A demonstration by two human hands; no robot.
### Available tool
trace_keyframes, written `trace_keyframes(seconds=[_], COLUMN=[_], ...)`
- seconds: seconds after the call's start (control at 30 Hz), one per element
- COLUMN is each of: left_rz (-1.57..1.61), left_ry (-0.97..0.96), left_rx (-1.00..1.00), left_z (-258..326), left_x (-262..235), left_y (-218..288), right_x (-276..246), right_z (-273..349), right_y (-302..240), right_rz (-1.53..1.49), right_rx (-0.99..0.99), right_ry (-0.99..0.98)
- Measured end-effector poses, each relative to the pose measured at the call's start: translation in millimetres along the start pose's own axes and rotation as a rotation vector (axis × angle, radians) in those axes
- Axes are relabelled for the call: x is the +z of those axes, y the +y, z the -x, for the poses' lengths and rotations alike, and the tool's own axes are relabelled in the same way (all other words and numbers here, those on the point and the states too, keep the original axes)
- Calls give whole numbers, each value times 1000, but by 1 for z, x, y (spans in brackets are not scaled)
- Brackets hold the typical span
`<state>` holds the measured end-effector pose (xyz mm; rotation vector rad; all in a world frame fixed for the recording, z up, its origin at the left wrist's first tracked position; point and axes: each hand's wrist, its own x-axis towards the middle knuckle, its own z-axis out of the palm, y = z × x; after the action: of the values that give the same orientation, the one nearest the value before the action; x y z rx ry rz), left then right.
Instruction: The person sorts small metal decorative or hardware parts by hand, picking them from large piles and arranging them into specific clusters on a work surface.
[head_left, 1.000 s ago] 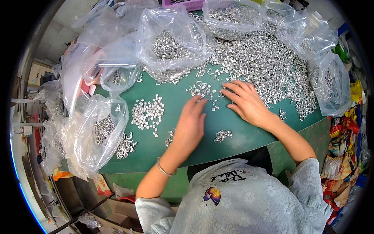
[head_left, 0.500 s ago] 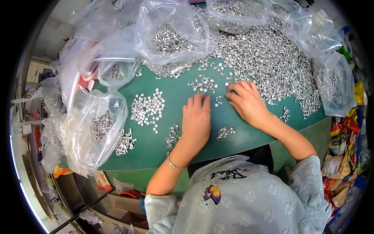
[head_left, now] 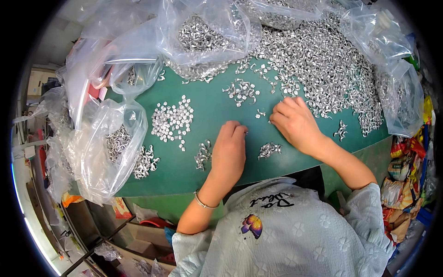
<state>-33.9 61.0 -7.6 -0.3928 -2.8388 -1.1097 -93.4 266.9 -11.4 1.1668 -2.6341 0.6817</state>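
Small shiny metal pieces, some curved like hooks and some flower-shaped, lie on the green table (head_left: 180,182). My left hand (head_left: 230,147) is closed in a pinch, with a glint of a small silver piece (head_left: 247,133) at its fingertips. My right hand (head_left: 295,123) is curled, its fingertips together just above the table; what they hold is too small to make out. A couple of loose pieces (head_left: 260,113) lie beside its fingers. Between and below the hands sits a little pile of curved pieces (head_left: 269,150). Another small pile (head_left: 203,154) lies left of my left hand.
A large heap of metal pieces (head_left: 323,64) covers the far right. Flower-shaped pieces (head_left: 173,117) are spread at the left, and a small cluster (head_left: 241,91) lies ahead. Clear plastic bags of parts (head_left: 203,34) line the back; another bag (head_left: 110,152) stands at the left.
My left hand has drawn back toward me, away from the cluster ahead. My right hand has shifted slightly back, its fingers curling in more.
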Motion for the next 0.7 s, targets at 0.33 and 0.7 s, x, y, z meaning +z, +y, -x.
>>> trace_keyframes(seconds=[0.33, 0.7], left_rz=[-104, -72], left_ry=[14, 26], left_rx=[-12, -44], left_z=[9, 13], left_x=[-16, 0], left_y=[9, 6], right_x=[8, -6], right_z=[-15, -16], right_y=[-11, 6], right_rz=[-340, 50], right_rx=[-50, 118], right_ry=[-24, -21])
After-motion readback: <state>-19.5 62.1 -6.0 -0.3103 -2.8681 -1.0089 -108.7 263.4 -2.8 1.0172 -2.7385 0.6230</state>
